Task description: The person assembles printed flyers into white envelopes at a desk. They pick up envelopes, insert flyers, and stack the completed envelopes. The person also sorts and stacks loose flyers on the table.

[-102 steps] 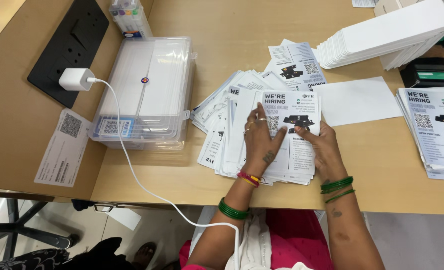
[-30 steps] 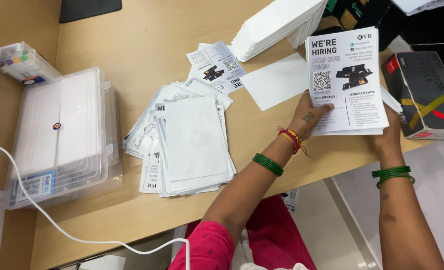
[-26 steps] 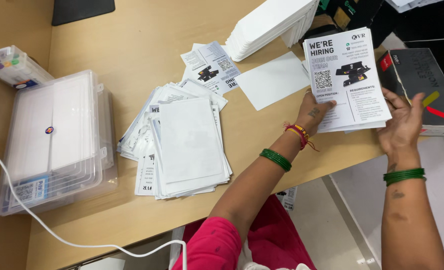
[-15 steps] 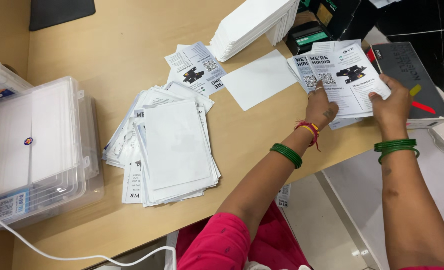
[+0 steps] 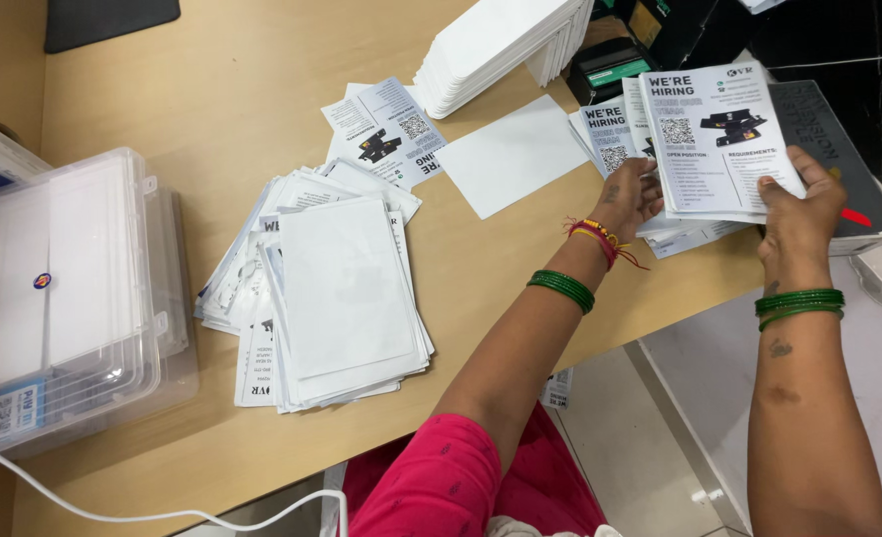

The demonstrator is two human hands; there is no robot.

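Both my hands hold a stack of printed black-and-white flyers (image 5: 714, 139) lifted over the table's right edge. My left hand (image 5: 632, 195) grips its lower left side and my right hand (image 5: 799, 214) grips its lower right corner. More flyers of the same kind (image 5: 600, 129) lie under and behind the held stack. A messy pile of flyers (image 5: 327, 288), mostly face down, lies in the middle of the wooden table (image 5: 212, 89). A single blank white sheet (image 5: 511, 154) lies between the pile and my left hand.
A clear plastic box (image 5: 58, 298) sits at the left with a white cable (image 5: 163, 512) below it. A tall stack of white paper (image 5: 506, 45) stands at the back. A loose flyer (image 5: 383, 129) lies near it. A dark box (image 5: 839, 149) is at the right.
My hands left the middle pile and went right to the flyers at the table's edge. The stack there was picked up, lowered, and is now raised upright again.
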